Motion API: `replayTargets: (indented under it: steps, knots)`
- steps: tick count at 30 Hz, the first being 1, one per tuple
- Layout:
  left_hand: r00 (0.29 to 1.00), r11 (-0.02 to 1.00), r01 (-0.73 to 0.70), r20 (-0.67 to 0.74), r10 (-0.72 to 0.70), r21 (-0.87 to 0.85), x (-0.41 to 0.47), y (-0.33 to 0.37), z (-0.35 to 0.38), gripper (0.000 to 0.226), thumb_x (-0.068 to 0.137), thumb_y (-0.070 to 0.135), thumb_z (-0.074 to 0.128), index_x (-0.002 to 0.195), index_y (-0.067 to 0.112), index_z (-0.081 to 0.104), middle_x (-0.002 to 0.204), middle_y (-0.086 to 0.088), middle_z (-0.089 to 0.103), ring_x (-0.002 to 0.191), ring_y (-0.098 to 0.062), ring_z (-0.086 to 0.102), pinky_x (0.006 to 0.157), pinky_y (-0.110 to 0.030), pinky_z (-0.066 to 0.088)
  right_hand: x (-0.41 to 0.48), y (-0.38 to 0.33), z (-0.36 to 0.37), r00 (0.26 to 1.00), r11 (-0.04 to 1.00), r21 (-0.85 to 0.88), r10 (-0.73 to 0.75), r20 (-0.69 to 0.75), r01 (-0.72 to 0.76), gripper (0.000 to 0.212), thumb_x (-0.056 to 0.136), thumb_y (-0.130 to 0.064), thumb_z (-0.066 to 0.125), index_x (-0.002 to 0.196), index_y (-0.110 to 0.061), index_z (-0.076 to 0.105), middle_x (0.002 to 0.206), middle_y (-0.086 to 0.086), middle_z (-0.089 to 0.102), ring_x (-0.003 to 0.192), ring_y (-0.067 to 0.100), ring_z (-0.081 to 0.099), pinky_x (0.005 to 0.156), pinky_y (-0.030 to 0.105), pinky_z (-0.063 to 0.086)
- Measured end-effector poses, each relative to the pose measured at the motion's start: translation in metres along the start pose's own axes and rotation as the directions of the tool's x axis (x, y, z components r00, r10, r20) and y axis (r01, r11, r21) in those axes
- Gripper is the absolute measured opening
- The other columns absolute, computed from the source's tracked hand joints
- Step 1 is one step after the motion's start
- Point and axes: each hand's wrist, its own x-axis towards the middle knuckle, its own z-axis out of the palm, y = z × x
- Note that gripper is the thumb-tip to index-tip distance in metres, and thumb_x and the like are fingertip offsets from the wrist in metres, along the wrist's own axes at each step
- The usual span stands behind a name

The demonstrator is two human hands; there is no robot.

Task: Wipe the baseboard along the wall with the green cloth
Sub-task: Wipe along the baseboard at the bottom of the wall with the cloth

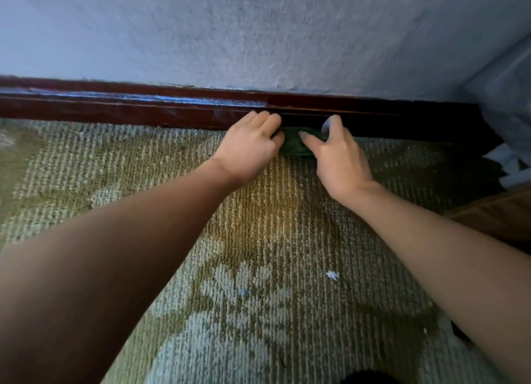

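A dark reddish-brown baseboard (pixel 143 108) runs along the foot of the pale wall, glossy on its left stretch. A bunched green cloth (pixel 294 145) lies at the foot of the baseboard where it meets the carpet. My left hand (pixel 250 148) grips the cloth's left side with curled fingers touching the baseboard. My right hand (pixel 337 156) holds the cloth's right side, index finger lying across it and thumb up against the board. Most of the cloth is hidden between the two hands.
A green and pale patterned carpet (pixel 258 240) covers the floor, with small white and blue bits of debris (pixel 332 275) on it. At the right stand a draped pale cover (pixel 505 96), white scraps (pixel 505 165) and a brown object (pixel 500 214).
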Motion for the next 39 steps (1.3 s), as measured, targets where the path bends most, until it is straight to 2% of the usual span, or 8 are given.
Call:
replayTargets:
  steps: [8, 13, 16, 19, 23, 27, 33, 39]
  knots:
    - [0.989, 0.999, 0.023, -0.149, -0.027, -0.025, 0.021, -0.007, -0.017, 0.032, 0.076, 0.01, 0.041, 0.074, 0.003, 0.072, 0.072, -0.013, 0.064, 0.064, -0.026, 0.062, 0.055, -0.026, 0.047, 0.013, -0.009, -0.03, 0.997, 0.999, -0.001, -0.046, -0.066, 0.046, 0.035, 0.094, -0.039, 0.042, 0.116, -0.011, 0.039, 0.093, 0.005, 0.041, 0.09, 0.029, 0.05, 0.066, 0.032, 0.027]
    - [0.98, 0.978, 0.173, -0.081, -0.184, -0.12, 0.024, -0.004, -0.013, 0.019, 0.08, 0.004, 0.057, 0.092, -0.003, 0.07, 0.09, -0.021, 0.061, 0.085, -0.035, 0.059, 0.069, -0.035, 0.046, 0.015, -0.005, -0.026, 0.999, 1.0, 0.005, -0.012, -0.046, 0.012, 0.035, 0.095, -0.041, 0.037, 0.118, -0.017, 0.044, 0.094, -0.005, 0.039, 0.081, 0.017, 0.038, 0.065, 0.031, 0.025]
    - [0.978, 0.965, 0.205, -0.014, -0.21, -0.164, 0.024, -0.006, -0.009, 0.024, 0.086, 0.003, 0.052, 0.106, -0.003, 0.064, 0.104, -0.022, 0.055, 0.1, -0.036, 0.05, 0.08, -0.042, 0.039, 0.013, -0.004, -0.025, 0.997, 0.989, -0.122, -0.082, -0.011, 0.08, 0.039, 0.096, -0.031, 0.034, 0.131, -0.016, 0.042, 0.101, -0.001, 0.043, 0.089, 0.025, 0.045, 0.066, 0.03, 0.026]
    - [0.984, 0.978, 0.168, -0.032, -0.173, -0.126, 0.024, -0.009, -0.01, 0.022, 0.081, 0.0, 0.055, 0.1, -0.004, 0.066, 0.1, -0.023, 0.057, 0.096, -0.037, 0.054, 0.077, -0.042, 0.042, 0.011, -0.005, -0.022, 0.986, 0.948, -0.279, -0.167, -0.02, 0.155, 0.043, 0.094, -0.013, 0.037, 0.137, -0.016, 0.039, 0.124, 0.015, 0.043, 0.097, 0.036, 0.05, 0.068, 0.032, 0.031]
    - [0.992, 0.99, 0.113, -0.046, -0.117, -0.079, 0.019, -0.014, -0.013, 0.019, 0.071, -0.003, 0.062, 0.088, -0.004, 0.07, 0.087, -0.023, 0.061, 0.083, -0.036, 0.059, 0.069, -0.038, 0.048, 0.015, -0.006, -0.019, 0.992, 0.983, -0.137, -0.123, -0.019, 0.119, 0.035, 0.094, -0.025, 0.04, 0.128, -0.018, 0.045, 0.095, 0.0, 0.041, 0.078, 0.022, 0.044, 0.064, 0.03, 0.029]
    - [0.99, 0.989, 0.131, -0.049, -0.134, -0.063, 0.013, -0.019, -0.014, 0.017, 0.074, -0.004, 0.057, 0.086, -0.006, 0.069, 0.085, -0.024, 0.06, 0.082, -0.038, 0.058, 0.067, -0.04, 0.047, 0.009, -0.013, -0.015, 0.966, 0.942, -0.217, -0.257, 0.025, 0.256, 0.045, 0.091, -0.009, 0.048, 0.134, -0.025, 0.045, 0.12, 0.011, 0.037, 0.09, 0.031, 0.049, 0.078, 0.04, 0.044]
    - [0.985, 0.984, 0.172, -0.008, -0.173, -0.044, -0.001, -0.026, -0.017, 0.013, 0.077, -0.003, 0.061, 0.088, -0.005, 0.068, 0.089, -0.023, 0.058, 0.085, -0.038, 0.056, 0.071, -0.042, 0.045, 0.008, -0.031, -0.013, 0.965, 0.938, -0.234, -0.238, 0.108, 0.257, 0.039, 0.094, -0.017, 0.043, 0.133, -0.021, 0.042, 0.107, 0.007, 0.037, 0.082, 0.025, 0.046, 0.067, 0.037, 0.039]
    - [1.0, 0.999, 0.019, 0.011, -0.02, 0.044, -0.024, -0.024, -0.023, 0.014, 0.062, 0.001, 0.076, 0.075, 0.0, 0.07, 0.075, -0.016, 0.063, 0.07, -0.031, 0.062, 0.062, -0.031, 0.05, -0.008, -0.035, -0.007, 0.974, 0.974, -0.144, -0.151, 0.17, 0.177, 0.038, 0.096, -0.034, 0.032, 0.128, -0.016, 0.042, 0.1, 0.004, 0.041, 0.077, 0.019, 0.039, 0.064, 0.033, 0.027]
